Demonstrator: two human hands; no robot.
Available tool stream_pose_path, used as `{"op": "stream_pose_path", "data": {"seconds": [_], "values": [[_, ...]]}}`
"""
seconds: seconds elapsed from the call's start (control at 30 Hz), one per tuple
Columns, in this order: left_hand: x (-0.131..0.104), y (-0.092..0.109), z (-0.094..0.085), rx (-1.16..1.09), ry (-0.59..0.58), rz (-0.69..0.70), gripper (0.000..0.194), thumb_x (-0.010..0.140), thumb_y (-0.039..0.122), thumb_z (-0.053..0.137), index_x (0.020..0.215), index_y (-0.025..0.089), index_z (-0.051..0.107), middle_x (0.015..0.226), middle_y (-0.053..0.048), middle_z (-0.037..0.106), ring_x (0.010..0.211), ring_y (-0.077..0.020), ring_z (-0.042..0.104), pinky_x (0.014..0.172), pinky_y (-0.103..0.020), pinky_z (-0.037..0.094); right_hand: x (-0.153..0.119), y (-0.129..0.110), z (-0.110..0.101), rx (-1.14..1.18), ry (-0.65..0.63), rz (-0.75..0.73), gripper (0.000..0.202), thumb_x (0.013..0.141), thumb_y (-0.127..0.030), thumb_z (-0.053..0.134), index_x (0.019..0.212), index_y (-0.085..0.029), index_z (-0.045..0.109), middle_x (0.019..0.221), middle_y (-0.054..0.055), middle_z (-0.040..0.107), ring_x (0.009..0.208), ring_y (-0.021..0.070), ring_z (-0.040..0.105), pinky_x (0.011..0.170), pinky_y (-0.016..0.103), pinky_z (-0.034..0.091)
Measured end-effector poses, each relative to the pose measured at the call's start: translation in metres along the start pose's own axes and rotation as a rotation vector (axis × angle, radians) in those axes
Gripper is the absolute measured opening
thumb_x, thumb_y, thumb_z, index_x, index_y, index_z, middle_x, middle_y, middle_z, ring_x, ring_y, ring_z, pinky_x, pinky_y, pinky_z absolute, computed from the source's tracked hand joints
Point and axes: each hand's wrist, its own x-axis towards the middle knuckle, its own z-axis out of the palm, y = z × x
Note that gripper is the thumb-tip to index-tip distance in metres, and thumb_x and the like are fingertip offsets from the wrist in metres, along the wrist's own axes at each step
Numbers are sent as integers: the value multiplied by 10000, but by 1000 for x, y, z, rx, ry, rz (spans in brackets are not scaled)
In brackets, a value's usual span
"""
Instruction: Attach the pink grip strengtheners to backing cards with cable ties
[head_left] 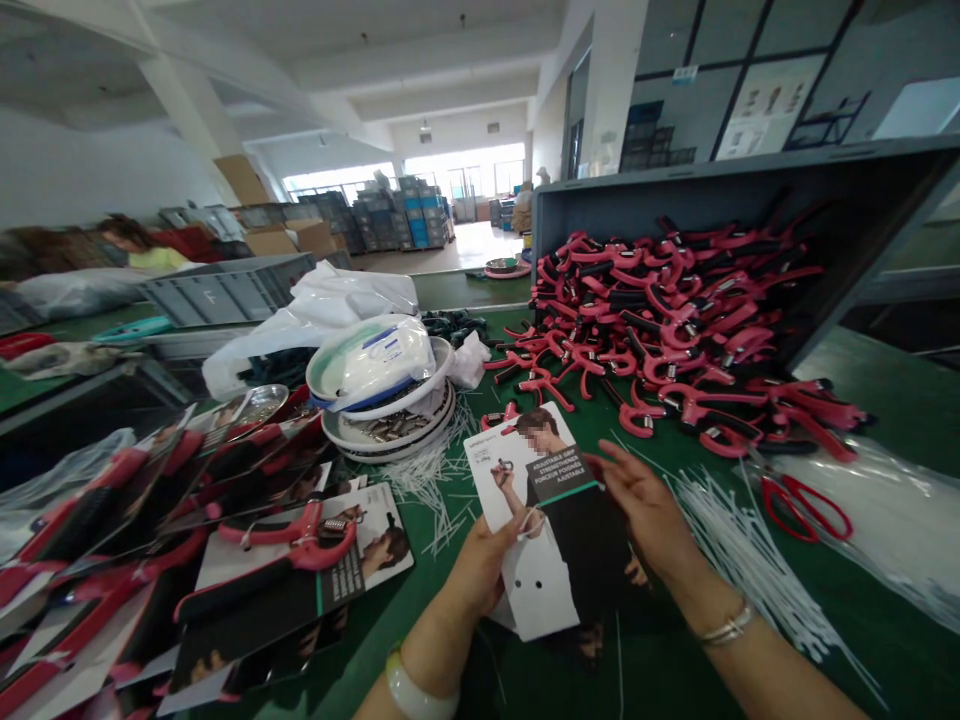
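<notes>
My left hand (484, 565) pinches a printed backing card (592, 540) by its left side, thumb on the front. The card is white and black, with a picture of a person, the words "Adjustable Grip Strengthener" and two small holes in its white lower part. At the card's right edge is my right hand (652, 515), fingers stretched and apart; whether its fingertips touch the card I cannot tell. Just beyond the card lie pink and black hand grip strengtheners (637, 415). To the left, a grip strengthener (300, 545) rests fastened on a matching card.
A tilted grey crate (720, 170) spills grip strengtheners onto the green table. White cable ties (757, 560) and red-handled scissors (806, 508) lie right, beside a clear plastic bag (885, 530). Stacked bowls (382, 425) with metal parts stand left of centre. Carded grips (97, 540) pile up left.
</notes>
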Motion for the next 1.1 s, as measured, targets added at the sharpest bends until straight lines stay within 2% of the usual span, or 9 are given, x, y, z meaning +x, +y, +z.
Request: {"op": "stream_pose_path", "data": {"seconds": [0.07, 0.17, 0.23, 0.43, 0.6, 0.67, 0.73, 0.93, 1.1], "values": [[3, -4, -1, 44, 58, 1, 323, 614, 349, 794, 761, 123, 614, 678, -23, 621, 582, -138, 566, 606, -266, 437, 1, -10, -10, -217, -4, -196, 308, 893, -320, 485, 1183, -234, 539, 1072, 73, 621, 942, 191, 567, 794, 358, 469], [6, -10, -4, 129, 76, 7, 359, 620, 366, 789, 836, 122, 638, 719, -37, 656, 652, -168, 599, 672, -291, 445, -2, -29, -5, -679, -313, -536, 229, 832, -225, 556, 1041, -234, 649, 1020, 72, 638, 947, 216, 544, 830, 377, 426], [6, -12, -6, 188, 75, 25, 368, 625, 370, 787, 853, 120, 644, 735, -37, 665, 685, -172, 604, 698, -287, 441, -6, -33, 8, -868, -434, -616, 196, 850, -181, 519, 956, -220, 680, 948, 69, 652, 890, 206, 549, 795, 358, 424], [3, -12, -12, 188, 102, -105, 373, 602, 345, 800, 839, 125, 613, 702, -38, 659, 599, -155, 587, 608, -266, 428, -15, -18, 31, -775, -422, -716, 220, 888, -144, 441, 897, -183, 656, 900, 60, 680, 868, 166, 567, 817, 307, 443], [8, 1, -10, 204, 62, -60, 283, 660, 330, 756, 789, 137, 594, 666, -15, 628, 567, -128, 569, 597, -250, 433, -4, -21, -28, -961, -209, -307, 339, 872, -353, 480, 1127, -155, 585, 1022, 124, 662, 933, 237, 601, 778, 377, 476], [14, 6, -12, 275, 147, -2, 378, 629, 267, 778, 938, 149, 596, 744, -22, 656, 648, -146, 603, 666, -261, 453, 1, -18, -64, -1258, -185, 15, 284, 877, -325, 435, 920, -149, 654, 900, 136, 673, 865, 282, 622, 720, 408, 469], [22, 8, -15, 356, 252, 48, 591, 569, 193, 802, 1102, 163, 547, 877, -50, 679, 784, -183, 631, 747, -281, 460, 2, -11, -92, -1448, -320, 256, 233, 820, -317, 506, 786, -150, 667, 879, 162, 676, 857, 333, 629, 682, 422, 455], [26, 11, -32, 376, 228, 70, 825, 547, 78, 746, 1290, 196, 407, 1211, -112, 595, 1034, -238, 593, 831, -310, 465, -11, 6, -114, -1451, -327, 374, 218, 796, -206, 441, 717, -174, 641, 818, 141, 682, 768, 282, 649, 571, 330, 405], [9, 20, -41, 637, 103, -6, 671, 517, 90, 761, 1155, 131, 559, 980, -97, 676, 842, -232, 636, 697, -302, 492, -8, 5, -127, -1263, -205, 355, 252, 825, -305, 415, 744, -221, 639, 774, 59, 683, 721, 225, 633, 583, 303, 396]]}}
